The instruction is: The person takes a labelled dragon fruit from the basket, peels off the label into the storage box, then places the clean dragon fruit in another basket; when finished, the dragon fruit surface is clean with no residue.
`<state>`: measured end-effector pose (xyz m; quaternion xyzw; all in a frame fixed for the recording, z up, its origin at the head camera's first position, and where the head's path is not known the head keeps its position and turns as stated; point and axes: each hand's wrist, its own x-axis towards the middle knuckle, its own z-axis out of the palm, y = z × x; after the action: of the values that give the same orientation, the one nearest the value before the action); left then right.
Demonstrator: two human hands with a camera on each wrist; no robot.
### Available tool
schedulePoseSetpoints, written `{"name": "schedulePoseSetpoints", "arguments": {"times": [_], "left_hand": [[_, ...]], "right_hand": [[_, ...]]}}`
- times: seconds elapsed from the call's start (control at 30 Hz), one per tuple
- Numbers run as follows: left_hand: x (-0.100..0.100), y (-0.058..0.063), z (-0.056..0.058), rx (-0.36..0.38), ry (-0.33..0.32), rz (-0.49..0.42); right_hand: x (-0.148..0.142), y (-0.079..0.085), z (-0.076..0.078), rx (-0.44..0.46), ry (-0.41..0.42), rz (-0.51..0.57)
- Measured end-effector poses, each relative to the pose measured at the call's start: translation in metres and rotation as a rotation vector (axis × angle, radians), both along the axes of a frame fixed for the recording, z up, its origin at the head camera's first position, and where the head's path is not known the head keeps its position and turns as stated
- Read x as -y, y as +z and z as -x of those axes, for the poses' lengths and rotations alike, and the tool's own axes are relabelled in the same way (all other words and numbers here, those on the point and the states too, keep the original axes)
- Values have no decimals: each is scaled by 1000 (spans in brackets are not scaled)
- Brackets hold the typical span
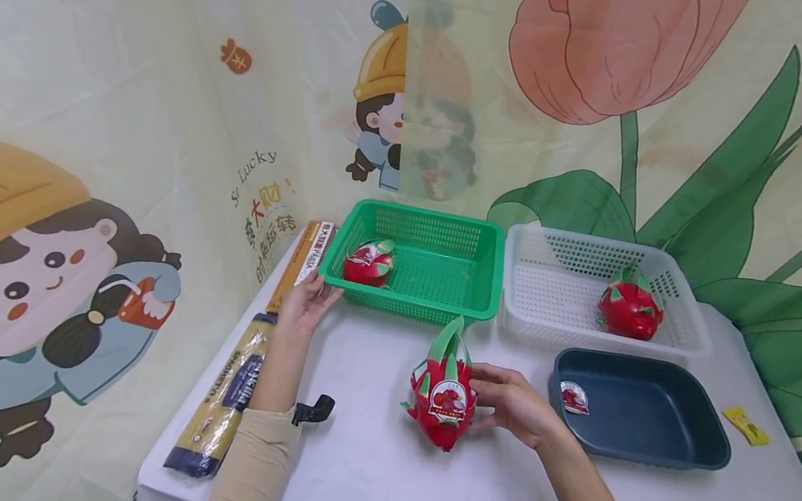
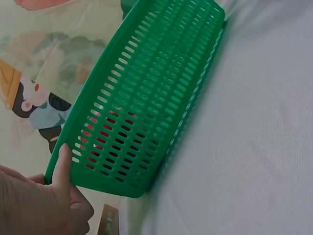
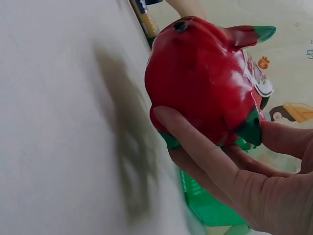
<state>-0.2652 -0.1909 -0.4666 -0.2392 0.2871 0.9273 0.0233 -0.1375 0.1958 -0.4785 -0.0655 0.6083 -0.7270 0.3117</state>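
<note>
My right hand (image 1: 512,403) holds a red dragon fruit (image 1: 443,401) with green leaf tips and a round label above the white table. In the right wrist view its fingers curl under the dragon fruit (image 3: 195,83), with the thumb at its side and a shadow on the cloth. My left hand (image 1: 306,302) pinches the near left corner of the green basket (image 1: 425,304), thumb on the outer wall in the left wrist view. Inside that basket a second dragon fruit (image 1: 369,262) lies at the left. A third dragon fruit (image 1: 631,304) sits in the white basket (image 1: 548,291) at the right.
A dark blue tray (image 1: 645,407) with a round sticker (image 1: 574,398) stands at the right, beside a small yellow packet (image 1: 746,425). Along the left table edge lie a spaghetti pack (image 1: 223,398) and an orange-and-white pasta box (image 1: 302,262). A printed curtain (image 1: 302,75) hangs behind.
</note>
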Motion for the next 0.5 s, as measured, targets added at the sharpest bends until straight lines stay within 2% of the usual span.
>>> {"name": "schedulePoseSetpoints", "arguments": {"times": [0.33,0.5], "left_hand": [[1,1,-1,-11,-8,-46],[3,2,0,-12,-24,-60]], "right_hand": [[2,-12,1,30,-1,-33],[2,-13,7,63,-40,-48]]}}
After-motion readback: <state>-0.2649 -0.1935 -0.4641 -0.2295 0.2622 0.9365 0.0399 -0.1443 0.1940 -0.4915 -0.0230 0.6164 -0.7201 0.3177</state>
